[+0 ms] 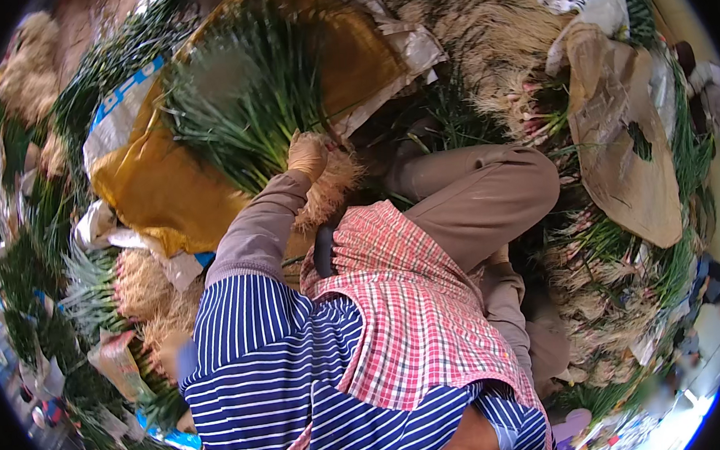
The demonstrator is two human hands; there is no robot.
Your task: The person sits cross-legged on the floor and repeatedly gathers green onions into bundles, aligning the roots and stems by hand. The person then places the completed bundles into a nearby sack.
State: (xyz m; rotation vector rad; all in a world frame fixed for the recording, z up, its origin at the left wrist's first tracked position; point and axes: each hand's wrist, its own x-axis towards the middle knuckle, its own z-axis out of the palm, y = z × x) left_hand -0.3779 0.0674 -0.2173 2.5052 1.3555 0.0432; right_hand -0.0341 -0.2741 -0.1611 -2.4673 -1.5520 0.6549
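My left hand (307, 156), in a tan glove, grips a large bundle of green onions (256, 112) near the root end. The long green leaves fan up and left over a yellow-brown woven sack (159, 177). Pale, stringy roots (331, 186) hang to the right of and below my hand. My right hand (499, 255) is mostly hidden behind my bent leg (478, 196); only a small part shows above the sleeve, so its hold cannot be seen.
Heaped onions with pale roots (478, 31) lie ahead and right. A torn brown sack (620, 141) covers part of the right-hand pile. More onion bundles (142, 283) sit at my left, near a blue-and-white sack (119, 110). People (713, 279) are at the far right edge.
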